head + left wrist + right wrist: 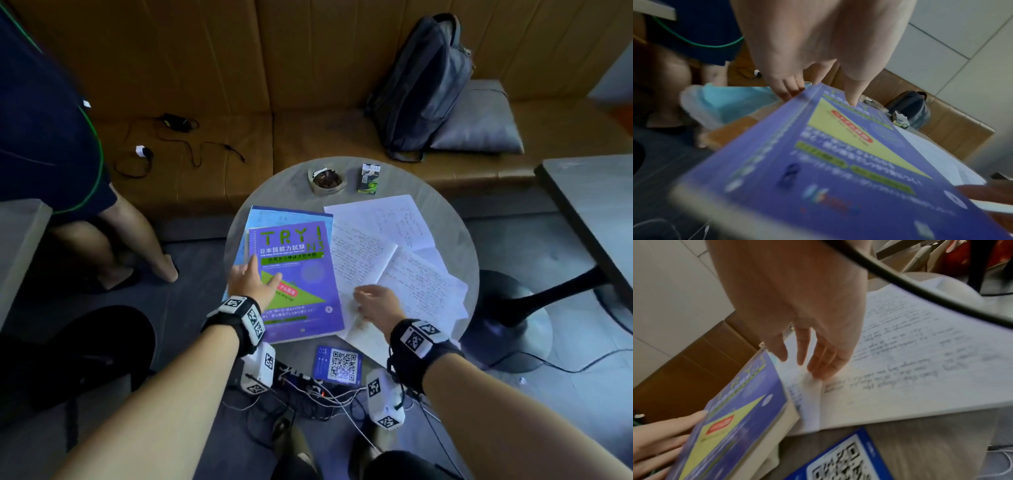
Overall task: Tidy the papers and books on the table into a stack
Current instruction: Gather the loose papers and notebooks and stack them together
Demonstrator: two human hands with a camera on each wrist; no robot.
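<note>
A purple "TRY! N3" book point(301, 274) point(838, 162) point(735, 402) lies on a light blue book point(274, 216) point(725, 100) on the left half of the round grey table point(448, 222). My left hand point(265, 269) point(822, 97) holds the purple book's left edge, with the thumb on the cover and the fingers over the edge. Several handwritten white papers point(394, 246) point(920, 353) lie fanned out on the right half, overlapping each other. My right hand point(363, 298) point(813, 366) rests on them near the book, fingers nearly straight, fingertips point(818, 373) pressing a sheet.
An ashtray point(325, 180) and a cigarette pack point(368, 178) stand at the table's far edge. A blue QR card point(339, 365) lies at the near edge. A backpack point(421, 89) leans on the bench behind. Another person point(51, 137) stands at left; a second table point(599, 212) is at right.
</note>
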